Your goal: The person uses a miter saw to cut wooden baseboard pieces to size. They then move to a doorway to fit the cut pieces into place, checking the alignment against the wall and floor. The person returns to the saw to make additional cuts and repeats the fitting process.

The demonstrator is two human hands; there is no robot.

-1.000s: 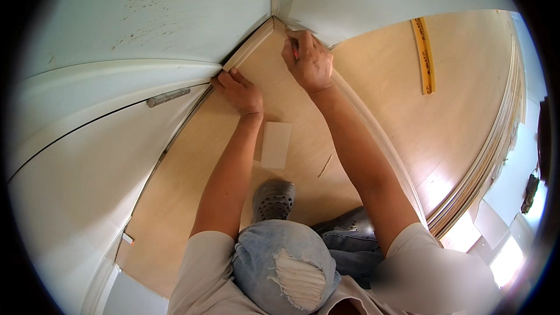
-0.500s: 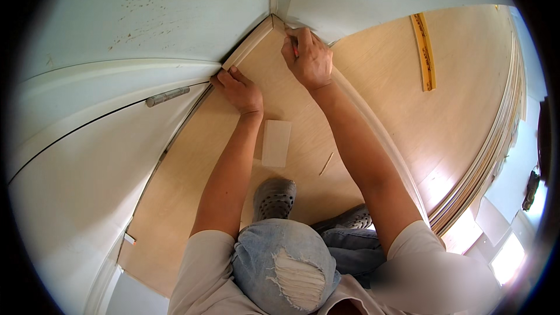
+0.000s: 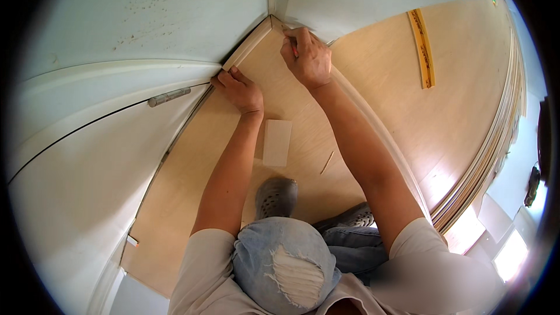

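A short pale wooden trim strip [image 3: 248, 44] lies along the base of the left wall and runs into the corner. My left hand [image 3: 239, 91] is closed on its near end, with the thumb on top and the fingertips at the wall edge. Up by the corner, my right hand [image 3: 308, 61] is closed around a slim red pencil [image 3: 294, 51], mostly hidden by my fingers. Its tip points at the wooden board near the foot of the right wall. Between my forearms, a small rectangular wood block [image 3: 277, 143] lies flat on the board [image 3: 315, 122].
A thin wood sliver [image 3: 327, 163] lies right of the block. Beyond my right arm, a yellow strip with dark markings [image 3: 424, 49] rests on a stack of panels [image 3: 478, 163]. A metal hinge [image 3: 169, 97] projects at the left door. My shoe [image 3: 276, 197] stands below the block.
Both hands keep almost the same place and grip. The whole view shifts very slightly.
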